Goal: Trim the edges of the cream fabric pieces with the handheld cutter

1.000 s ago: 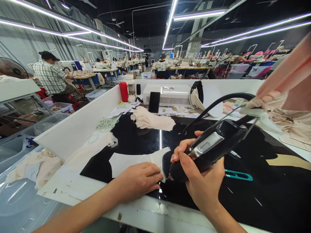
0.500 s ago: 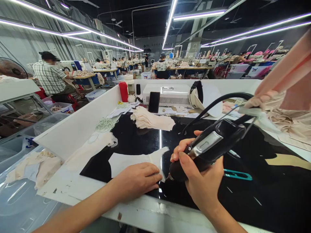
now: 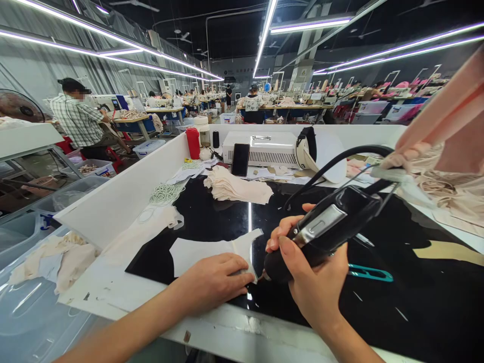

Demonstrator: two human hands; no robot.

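Right hand (image 3: 313, 282) is clamped around a black handheld tool (image 3: 325, 229), tip angled down at the near edge of a white fabric piece (image 3: 212, 249) on the black worktop (image 3: 397, 302). The tool's black cable (image 3: 340, 159) loops up and back behind it. Left hand (image 3: 214, 282) lies flat, fingers spread, pressing the fabric piece down just beside the tool tip. Hands are close together but not touching.

Teal thread snips (image 3: 370, 273) lie on the worktop just right of the right hand.

Containers: clear plastic bin (image 3: 22, 312) at near left, outside the white table wall (image 3: 124, 191), holds crumpled beige fabric scraps (image 3: 56, 257). A second clear bin (image 3: 71, 194) sits behind it; contents can't be made out. Red bottle (image 3: 193, 142) stands at the far left corner of the table, contents not visible.

Also on the table: stack of cream fabric pieces (image 3: 234, 187), coil of white elastic (image 3: 166, 192), white machine box (image 3: 264, 148) with a phone (image 3: 240, 159) leaning on it. Pink fabric (image 3: 449, 121) hangs at upper right.
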